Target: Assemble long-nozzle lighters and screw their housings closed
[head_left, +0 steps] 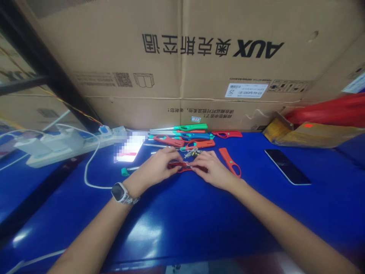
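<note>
Both hands meet over a red lighter handle [185, 169], whose inside seems to show a thin white wire. My left hand [165, 163], with a watch on its wrist, is closed on the handle's left part. From the right, my right hand [211, 167] pinches at the same handle; its fingertips partly hide what they touch. A metal lighter tube with a green tip [124, 172] sticks out left of my left hand. Small loose parts with wires [194, 153] lie just beyond the fingers. An orange-red handle shell [230, 163] rests right of my right hand.
Several long-tube lighters lie behind the hands, a green one [194, 127] and a blue one [196, 136] among them. A lit phone [134, 146] and a white power strip [45, 156] are at left. A dark phone [287, 167] lies right. A large cardboard box [199, 76] stands behind.
</note>
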`<state>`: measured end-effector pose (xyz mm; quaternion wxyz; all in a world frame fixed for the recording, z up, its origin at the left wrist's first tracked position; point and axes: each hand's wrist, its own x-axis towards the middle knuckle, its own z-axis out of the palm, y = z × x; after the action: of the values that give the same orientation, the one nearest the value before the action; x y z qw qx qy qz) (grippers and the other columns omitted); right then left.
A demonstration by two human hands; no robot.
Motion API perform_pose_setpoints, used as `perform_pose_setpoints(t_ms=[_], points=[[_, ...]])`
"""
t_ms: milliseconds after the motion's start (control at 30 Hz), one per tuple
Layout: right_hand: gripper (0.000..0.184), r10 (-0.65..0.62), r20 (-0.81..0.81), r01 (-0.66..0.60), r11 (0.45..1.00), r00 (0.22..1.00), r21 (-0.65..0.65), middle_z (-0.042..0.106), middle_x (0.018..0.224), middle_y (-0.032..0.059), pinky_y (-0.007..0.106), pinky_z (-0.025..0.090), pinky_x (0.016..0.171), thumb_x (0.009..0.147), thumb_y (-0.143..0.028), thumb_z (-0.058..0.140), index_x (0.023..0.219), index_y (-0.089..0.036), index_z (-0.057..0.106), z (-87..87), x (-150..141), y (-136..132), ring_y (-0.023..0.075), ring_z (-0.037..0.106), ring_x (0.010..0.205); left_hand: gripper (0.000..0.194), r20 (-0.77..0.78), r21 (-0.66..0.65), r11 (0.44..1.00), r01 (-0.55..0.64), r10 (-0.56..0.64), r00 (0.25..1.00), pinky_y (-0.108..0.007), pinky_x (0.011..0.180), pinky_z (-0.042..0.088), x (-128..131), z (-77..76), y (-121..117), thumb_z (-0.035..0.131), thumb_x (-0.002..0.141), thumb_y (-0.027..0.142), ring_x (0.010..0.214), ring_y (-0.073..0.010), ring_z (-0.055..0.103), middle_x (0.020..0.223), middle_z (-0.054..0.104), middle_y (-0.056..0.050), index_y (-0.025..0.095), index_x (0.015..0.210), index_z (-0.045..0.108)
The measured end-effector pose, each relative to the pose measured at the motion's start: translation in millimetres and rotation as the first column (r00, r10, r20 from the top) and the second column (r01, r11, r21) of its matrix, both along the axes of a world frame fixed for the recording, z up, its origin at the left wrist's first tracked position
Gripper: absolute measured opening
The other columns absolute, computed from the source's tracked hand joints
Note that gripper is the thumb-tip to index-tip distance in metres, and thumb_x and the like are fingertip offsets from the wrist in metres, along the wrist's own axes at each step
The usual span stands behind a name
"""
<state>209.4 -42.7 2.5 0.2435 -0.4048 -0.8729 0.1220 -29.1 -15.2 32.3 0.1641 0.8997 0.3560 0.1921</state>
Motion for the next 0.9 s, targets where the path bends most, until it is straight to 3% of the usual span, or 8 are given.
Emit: perform_pose_setpoints(t_ms=[167, 367, 500, 667, 800, 900], points=[[0.015, -0.006, -0.041, 0.004, 0.999, 0.999, -0.039, 0.072, 0.093, 0.0044, 0.039, 0.033, 0.090, 0.096, -0.023, 0.060, 0.104, -0.021, 0.072, -0.3, -2, 1, 0.0206, 0.059, 0.097, 0.012, -0.031, 0.078, 0.994, 0.076, -0.074, 0.997, -0.035, 0.090, 0.048, 7, -2.3, -2, 0.062, 0.091, 0.020, 0.100, -0.0211, 0.059, 0.103, 0.063, -0.005, 0.021, 0.099, 0.071], [0.016, 0.004, -0.040, -0.006, 0.999, 0.999, -0.036, 0.070, 0.090, 0.0039, 0.039, 0.033, 0.090, 0.096, -0.024, 0.059, 0.104, -0.021, 0.072, -2.2, -5, 1, 0.0200, 0.058, 0.094, 0.013, -0.138, 0.121, 0.991, 0.060, -0.044, 0.989, -0.036, 0.085, 0.050, 9, -6.3, -1, 0.066, 0.087, 0.018, 0.097, -0.0227, 0.059, 0.102, 0.062, -0.006, 0.018, 0.098, 0.074], [0.020, 0.021, 0.012, -0.022, 0.999, 1.000, 0.025, 0.068, 0.089, 0.0044, 0.039, 0.035, 0.087, 0.098, -0.027, 0.056, 0.110, -0.022, 0.072, -1.3, -4, -1, 0.0202, 0.057, 0.092, 0.013, -0.123, 0.106, 0.992, 0.070, -0.057, 0.991, -0.035, 0.088, 0.050, 7, -6.0, 1, 0.064, 0.090, 0.017, 0.102, -0.0227, 0.060, 0.109, 0.062, -0.007, 0.018, 0.096, 0.074], [0.028, 0.058, 0.086, -0.070, 0.986, 0.995, 0.150, 0.069, 0.096, 0.0083, 0.040, 0.041, 0.087, 0.098, -0.023, 0.052, 0.121, -0.019, 0.067, 0.3, 1, -6, 0.0217, 0.059, 0.093, 0.015, -0.126, 0.050, 0.995, 0.090, -0.083, 0.988, -0.031, 0.083, 0.050, 6, -6.0, 1, 0.058, 0.093, 0.016, 0.091, -0.0185, 0.064, 0.106, 0.065, -0.006, 0.018, 0.097, 0.073], [0.029, 0.074, 0.122, -0.104, 0.959, 0.990, 0.263, 0.070, 0.103, 0.0110, 0.042, 0.047, 0.086, 0.097, -0.019, 0.050, 0.120, -0.015, 0.066, -2.0, 5, -10, 0.0230, 0.060, 0.095, 0.017, -0.145, 0.052, 0.995, 0.088, -0.080, 0.986, -0.029, 0.079, 0.050, 10, -5.9, -1, 0.057, 0.093, 0.013, 0.087, -0.0175, 0.065, 0.103, 0.067, -0.005, 0.017, 0.097, 0.073], [0.029, 0.079, 0.121, -0.110, 0.955, 0.989, 0.277, 0.069, 0.104, 0.0117, 0.043, 0.051, 0.086, 0.097, -0.018, 0.049, 0.119, -0.015, 0.067, -4.1, 7, -13, 0.0235, 0.061, 0.097, 0.017, -0.157, 0.058, 0.995, 0.083, -0.073, 0.985, -0.028, 0.077, 0.050, 12, -5.6, -2, 0.057, 0.092, 0.012, 0.085, -0.0173, 0.066, 0.101, 0.067, -0.006, 0.017, 0.096, 0.073]])
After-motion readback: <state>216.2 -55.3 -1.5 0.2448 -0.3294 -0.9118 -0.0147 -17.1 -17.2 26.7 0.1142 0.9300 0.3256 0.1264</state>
